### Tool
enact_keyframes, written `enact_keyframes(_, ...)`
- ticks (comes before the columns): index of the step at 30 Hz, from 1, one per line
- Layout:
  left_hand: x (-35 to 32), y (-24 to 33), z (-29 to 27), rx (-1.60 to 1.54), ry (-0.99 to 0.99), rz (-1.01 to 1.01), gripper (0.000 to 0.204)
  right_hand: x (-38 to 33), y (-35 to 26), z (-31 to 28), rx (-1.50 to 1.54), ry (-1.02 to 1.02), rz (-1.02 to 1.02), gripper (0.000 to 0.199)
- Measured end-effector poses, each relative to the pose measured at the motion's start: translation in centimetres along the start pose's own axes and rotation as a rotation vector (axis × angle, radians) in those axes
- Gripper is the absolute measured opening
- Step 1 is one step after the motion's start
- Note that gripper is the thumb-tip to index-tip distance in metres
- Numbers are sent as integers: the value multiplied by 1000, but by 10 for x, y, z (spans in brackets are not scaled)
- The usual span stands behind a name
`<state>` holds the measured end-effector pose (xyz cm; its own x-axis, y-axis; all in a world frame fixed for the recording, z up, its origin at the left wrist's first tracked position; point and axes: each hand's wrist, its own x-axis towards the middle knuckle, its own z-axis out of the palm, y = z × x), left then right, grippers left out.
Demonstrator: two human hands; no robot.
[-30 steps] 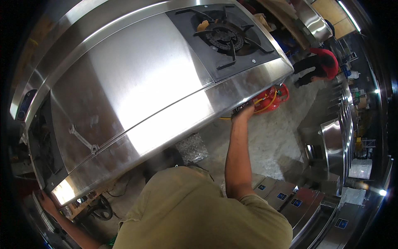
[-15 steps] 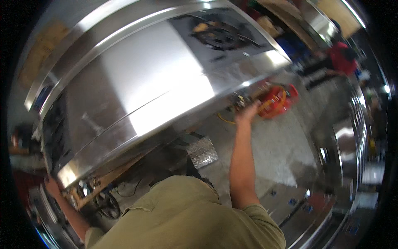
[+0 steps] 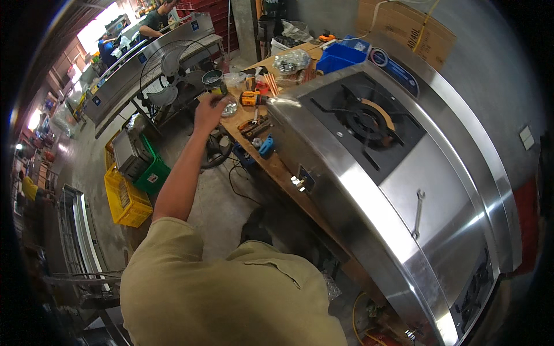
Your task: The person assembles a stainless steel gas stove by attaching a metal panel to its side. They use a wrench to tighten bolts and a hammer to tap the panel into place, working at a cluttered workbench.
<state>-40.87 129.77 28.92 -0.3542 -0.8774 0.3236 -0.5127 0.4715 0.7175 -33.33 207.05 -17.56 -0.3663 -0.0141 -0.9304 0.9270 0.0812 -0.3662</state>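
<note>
My left hand (image 3: 210, 113) is stretched out over the near corner of a wooden workbench (image 3: 281, 173). Its fingers look partly spread, beside a clear plastic container or bag (image 3: 229, 107); whether they touch it I cannot make out. Close by lie a yellow and black cordless drill (image 3: 251, 98), a dark tub (image 3: 214, 82) and some pliers (image 3: 255, 128). A stainless steel gas stove (image 3: 346, 167) rests on the bench, with a black burner (image 3: 367, 120) at its far end. On its steel top lies an open-end wrench (image 3: 418, 214). My right hand is out of sight.
A blue bin (image 3: 341, 56), copper-coloured rods (image 3: 271, 83) and a bag of parts (image 3: 291, 61) share the bench. A fan (image 3: 167, 72) stands beyond; yellow (image 3: 128, 202) and green crates (image 3: 154, 174) sit on the floor at left. A person (image 3: 154, 23) works farther back.
My view has swung left along the stove. The left hand has left the stove's end and reached over the bench corner; the right hand, earlier below the stove's front edge, has gone out of view.
</note>
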Motion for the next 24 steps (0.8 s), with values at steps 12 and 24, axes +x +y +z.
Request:
enact_keyframes(12,127,-215,74,57,-360,-68,37,-14,-218,161,-621,420,-731,39)
enact_keyframes(24,248,-205,83,-52,-249,77,32,-257,-280,400,-984,-152,-345,41)
